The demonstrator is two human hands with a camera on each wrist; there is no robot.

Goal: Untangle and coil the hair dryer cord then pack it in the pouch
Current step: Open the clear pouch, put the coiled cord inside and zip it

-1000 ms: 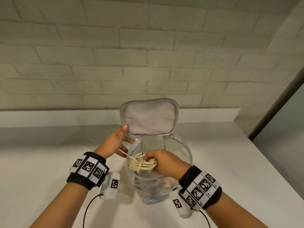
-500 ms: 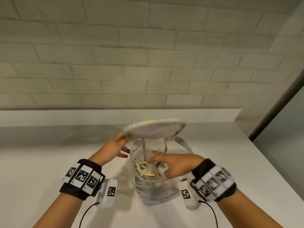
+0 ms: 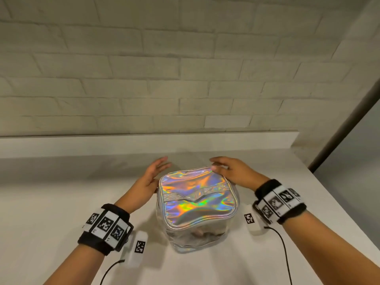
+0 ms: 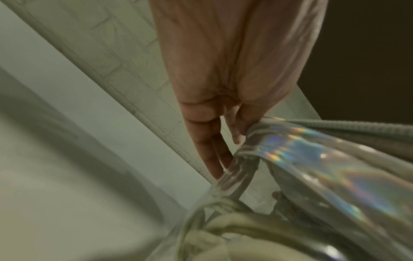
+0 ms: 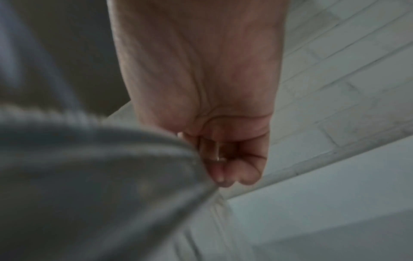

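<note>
The counter is carrying the pouch, cord coiled inside. The left hand, fingers straight, is touching its nine o'clock side; the right hand is pinching something small at one o'clock, likely the zipper pull. Zipping could snag a loop.

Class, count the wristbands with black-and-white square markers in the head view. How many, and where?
2. One wristband is on the left wrist, lower left of the pouch; the other wristband is on the right wrist, right of the pouch. None seems hidden.
</note>
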